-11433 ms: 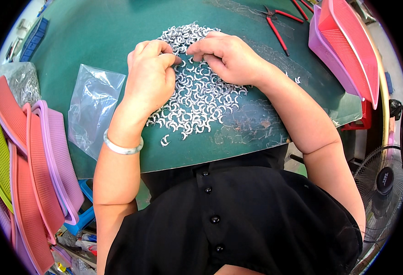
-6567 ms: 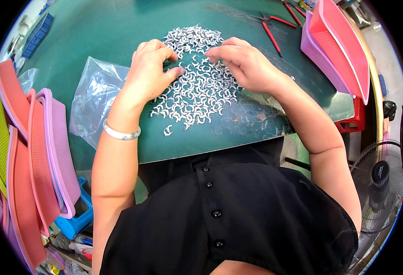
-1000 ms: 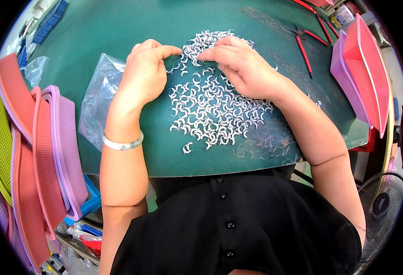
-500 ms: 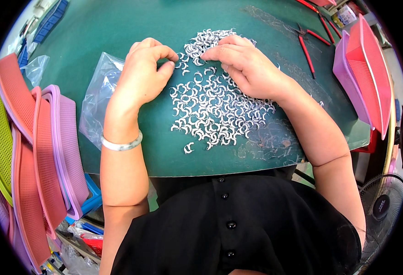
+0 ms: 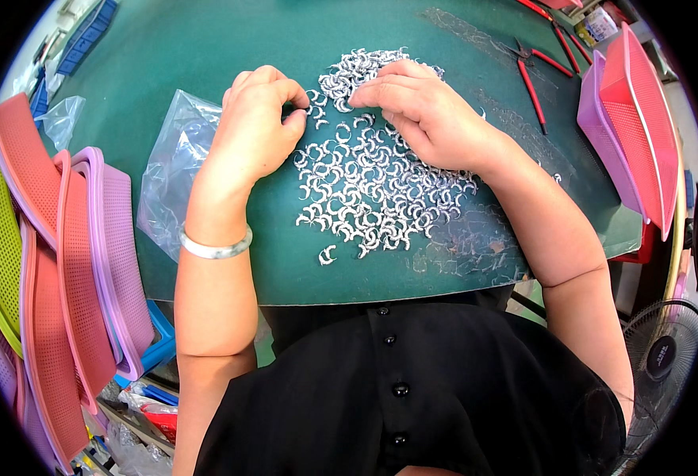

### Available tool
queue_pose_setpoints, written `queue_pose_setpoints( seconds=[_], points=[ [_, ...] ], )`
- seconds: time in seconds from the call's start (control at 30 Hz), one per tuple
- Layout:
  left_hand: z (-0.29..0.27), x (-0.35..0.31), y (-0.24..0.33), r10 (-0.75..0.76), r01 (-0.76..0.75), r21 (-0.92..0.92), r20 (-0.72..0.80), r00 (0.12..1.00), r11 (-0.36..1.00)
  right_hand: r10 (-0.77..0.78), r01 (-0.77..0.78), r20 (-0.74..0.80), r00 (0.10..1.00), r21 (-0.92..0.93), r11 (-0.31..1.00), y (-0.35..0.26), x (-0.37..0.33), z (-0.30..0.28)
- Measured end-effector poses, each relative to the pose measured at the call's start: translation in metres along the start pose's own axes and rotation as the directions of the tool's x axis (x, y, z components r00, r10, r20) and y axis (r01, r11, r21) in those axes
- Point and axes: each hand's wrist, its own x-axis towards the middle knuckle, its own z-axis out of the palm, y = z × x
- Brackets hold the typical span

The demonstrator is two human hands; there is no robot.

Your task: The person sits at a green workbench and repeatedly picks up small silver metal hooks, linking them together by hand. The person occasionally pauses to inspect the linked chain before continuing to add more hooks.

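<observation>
A spread of several small white curved clips lies on the dark green table mat. My left hand rests on the mat at the pile's left edge, fingers curled, its fingertips pinched at one clip. My right hand lies over the upper right of the pile, its fingers pressing on clips near the top. The two sets of fingertips are close together at the pile's upper part. A pale bangle circles my left wrist.
A clear plastic bag lies left of my left arm. Stacked pink, purple and yellow-green mesh trays stand at the left; pink and purple trays at the right. Red-handled pliers lie far right. A fan is low right.
Both hands stay at the top of the clip pile with only small finger movements. The view has shifted slightly.
</observation>
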Motion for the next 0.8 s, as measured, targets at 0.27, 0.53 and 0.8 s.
queue_pose_setpoints(
  seconds=[0.27, 0.53, 0.8],
  points=[
    [-0.002, 0.0, 0.002, -0.005, 0.004, -0.017, -0.04, 0.999, 1.0, -0.006, 0.006, -0.002, 1.0, 0.015, 1.0, 0.001, 0.0, 0.0],
    [0.001, 0.001, -0.004, -0.01, 0.01, -0.028, 0.0, 1.0, 1.0, -0.019, 0.02, -0.008, 1.0, 0.035, 0.999, 0.002, 0.0, 0.001],
    [0.007, 0.002, -0.009, -0.019, 0.018, -0.047, -0.014, 1.0, 0.999, -0.021, 0.021, -0.006, 1.0, 0.053, 0.998, 0.001, 0.001, 0.0]
  ],
)
